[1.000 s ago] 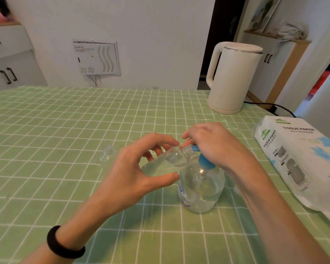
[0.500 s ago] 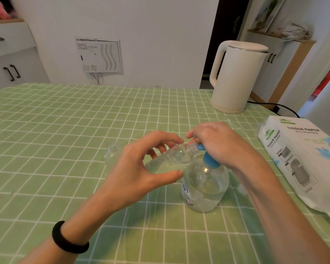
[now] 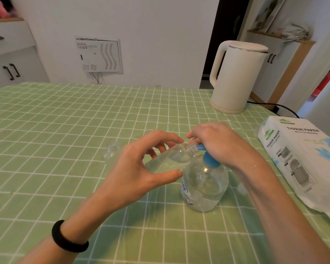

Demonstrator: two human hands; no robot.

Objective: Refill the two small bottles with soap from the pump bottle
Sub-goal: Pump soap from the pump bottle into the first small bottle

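Note:
A round clear pump bottle point(image 3: 205, 185) with a blue pump head point(image 3: 208, 161) stands on the green checked tablecloth, partly filled with clear soap. My right hand point(image 3: 219, 143) rests on top of the pump head and covers most of it. My left hand point(image 3: 139, 168) holds a small clear bottle point(image 3: 173, 156) tilted, its open mouth touching the blue spout. A second small clear bottle point(image 3: 111, 152) stands upright and open on the cloth, just left of my left hand.
A white electric kettle point(image 3: 234, 77) stands at the back right with its black cord point(image 3: 276, 106) trailing right. A pack of tissue paper point(image 3: 301, 159) lies at the right edge. The green checked table point(image 3: 55, 130) stretches wide to the left.
Both hands and the bottles keep their grip and position. The view has shifted slightly, so everything sits a little further right and lower in frame.

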